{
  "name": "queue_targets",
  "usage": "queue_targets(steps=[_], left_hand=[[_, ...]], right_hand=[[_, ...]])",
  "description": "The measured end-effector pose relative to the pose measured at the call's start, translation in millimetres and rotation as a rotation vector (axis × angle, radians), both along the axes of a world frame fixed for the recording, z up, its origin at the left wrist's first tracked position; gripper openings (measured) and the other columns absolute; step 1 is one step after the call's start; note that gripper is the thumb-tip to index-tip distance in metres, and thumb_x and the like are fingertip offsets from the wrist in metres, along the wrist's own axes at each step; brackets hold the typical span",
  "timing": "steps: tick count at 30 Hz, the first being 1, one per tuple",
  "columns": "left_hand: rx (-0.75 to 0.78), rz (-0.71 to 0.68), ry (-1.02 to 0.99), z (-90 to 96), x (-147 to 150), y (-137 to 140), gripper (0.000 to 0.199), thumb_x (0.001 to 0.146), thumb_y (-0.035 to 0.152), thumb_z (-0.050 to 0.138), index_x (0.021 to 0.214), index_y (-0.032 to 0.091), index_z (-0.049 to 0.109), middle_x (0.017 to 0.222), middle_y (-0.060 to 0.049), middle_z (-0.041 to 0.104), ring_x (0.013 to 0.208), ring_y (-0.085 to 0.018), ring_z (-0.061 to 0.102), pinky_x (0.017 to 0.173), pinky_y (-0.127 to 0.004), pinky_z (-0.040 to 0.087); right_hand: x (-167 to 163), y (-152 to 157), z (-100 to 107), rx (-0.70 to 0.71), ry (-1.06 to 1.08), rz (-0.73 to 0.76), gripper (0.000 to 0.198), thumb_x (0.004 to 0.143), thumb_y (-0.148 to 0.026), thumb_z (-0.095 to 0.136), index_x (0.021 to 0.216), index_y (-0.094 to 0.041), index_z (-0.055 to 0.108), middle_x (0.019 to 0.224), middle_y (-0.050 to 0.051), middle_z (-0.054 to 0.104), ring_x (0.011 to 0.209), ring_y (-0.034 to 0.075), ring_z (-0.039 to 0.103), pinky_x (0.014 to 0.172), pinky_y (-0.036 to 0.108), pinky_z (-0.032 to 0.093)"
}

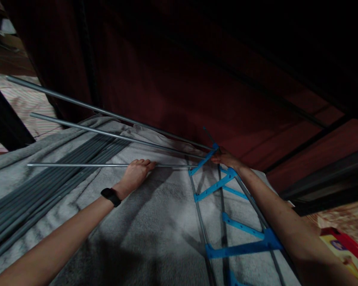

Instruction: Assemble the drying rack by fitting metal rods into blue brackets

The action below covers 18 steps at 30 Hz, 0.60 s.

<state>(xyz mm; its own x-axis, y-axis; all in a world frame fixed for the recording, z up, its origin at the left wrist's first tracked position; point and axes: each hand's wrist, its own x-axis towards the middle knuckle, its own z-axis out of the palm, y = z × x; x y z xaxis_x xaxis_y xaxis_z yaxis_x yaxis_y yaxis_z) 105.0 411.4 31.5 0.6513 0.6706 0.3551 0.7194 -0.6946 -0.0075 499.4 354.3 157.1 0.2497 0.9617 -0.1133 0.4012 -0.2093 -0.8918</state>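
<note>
My left hand (135, 173), with a black band on its wrist, is closed round the nearest of three grey metal rods. This rod (77, 165) runs level to the left; its right end meets a blue plastic bracket (203, 161). Two more rods, an upper rod (86, 105) and a middle rod (107, 134), slope from the left to the same bracket. At the bracket's far end is my right hand (225, 157), its fingers partly hidden and closed at the blue plastic. Below stands the frame of grey tubes and several blue brackets (217, 186).
A bundle of loose grey rods (47, 190) lies on the grey blanket (149, 226) at the left. Behind rises a dark red panel (155, 87). A red and yellow box (346, 250) sits at the lower right, and a dark post (6, 115) at the left.
</note>
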Motion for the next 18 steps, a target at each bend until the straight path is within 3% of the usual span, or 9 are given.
queue_targets(steps=[4,11,18], left_hand=[[0.017,-0.006,-0.017,0.6,1,1,0.036,0.098,0.017,0.041,0.122,0.021,0.067,0.093,-0.009,0.068,0.086,-0.024,0.063,0.076,-0.037,0.041],[0.051,-0.046,-0.026,11.4,1,17,0.035,0.096,0.014,0.045,0.124,0.024,0.065,0.095,-0.008,0.066,0.091,-0.023,0.062,0.082,-0.036,0.042],[0.077,-0.132,0.075,29.4,-3,41,0.031,0.094,0.014,0.045,0.118,0.022,0.064,0.094,-0.007,0.067,0.087,-0.02,0.063,0.078,-0.032,0.044]], right_hand=[[-2,1,0,-0.024,-0.024,-0.085,0.047,0.069,-0.017,0.076,0.112,-0.026,0.059,0.074,-0.002,0.068,0.071,0.018,0.069,0.077,0.033,0.06],[0,5,-2,-0.035,0.007,-0.082,0.039,0.065,-0.013,0.072,0.099,-0.025,0.059,0.072,-0.002,0.067,0.071,0.018,0.068,0.077,0.034,0.059],[4,12,-5,0.018,-0.094,0.075,0.037,0.061,-0.02,0.075,0.093,-0.024,0.058,0.074,-0.003,0.065,0.075,0.017,0.065,0.078,0.032,0.057]])
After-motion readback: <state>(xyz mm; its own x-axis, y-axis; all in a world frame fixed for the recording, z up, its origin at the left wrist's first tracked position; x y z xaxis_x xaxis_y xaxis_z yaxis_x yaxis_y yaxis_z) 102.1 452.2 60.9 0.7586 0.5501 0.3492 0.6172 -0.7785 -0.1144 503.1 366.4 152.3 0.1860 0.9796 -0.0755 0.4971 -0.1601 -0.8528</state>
